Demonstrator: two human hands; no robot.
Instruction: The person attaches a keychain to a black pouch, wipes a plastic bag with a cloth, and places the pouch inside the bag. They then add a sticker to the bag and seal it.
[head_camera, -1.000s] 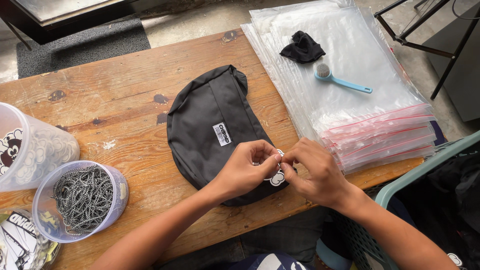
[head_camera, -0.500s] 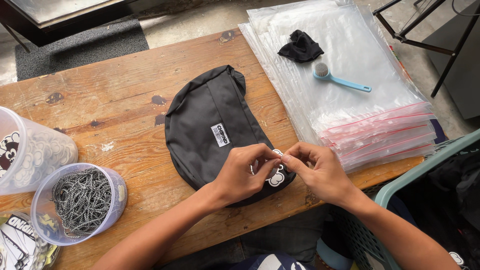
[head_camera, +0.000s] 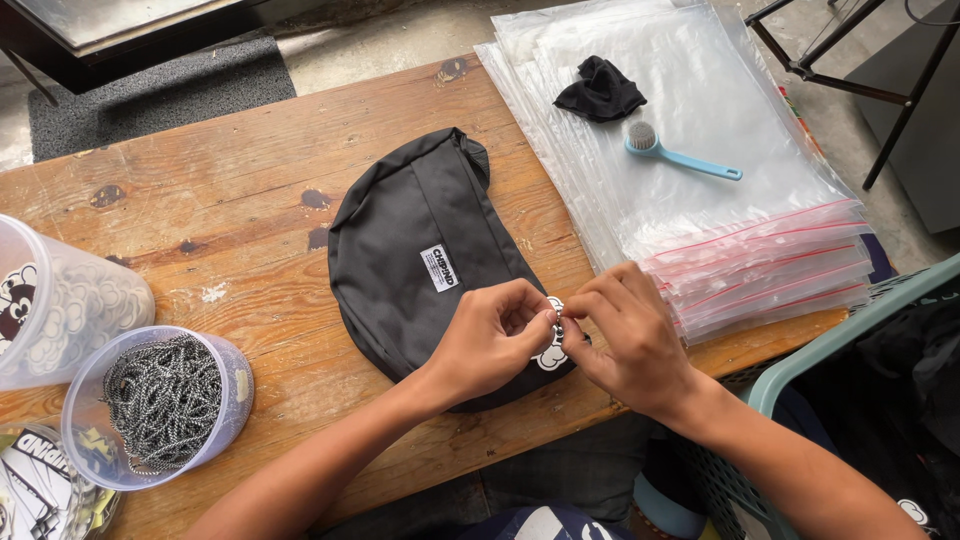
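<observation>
1. The wooden table (head_camera: 250, 180) fills the view, and the black pouch (head_camera: 420, 250) lies flat in its middle, sitting a touch further left than half a second ago.
2. Top right, a stack of clear zip bags (head_camera: 720, 220) with red seal strips overhangs the table edge; a black cloth (head_camera: 600, 90) and a light-blue brush (head_camera: 680, 155) rest on top.
3. Both hands work at the pouch's near right edge. The left hand (head_camera: 490, 340) and right hand (head_camera: 625, 340) meet there, fingertips pinched narrow on a small metal ring beside a white cloud-shaped charm (head_camera: 552, 352). Since the earlier frame the hands have drawn closer together, and more of the charm is covered.
4. Far left, a clear tub (head_camera: 60, 310) holds many small white charms.
5. Just in front of it, a clear round tub (head_camera: 165, 405) is full of silver ball chains.
6. On the pouch, a small white rectangular label (head_camera: 438, 268) with dark print sits tilted near the centre.
7. Bottom left corner, black-and-white printed cards (head_camera: 40, 490) lie partly out of view.
</observation>
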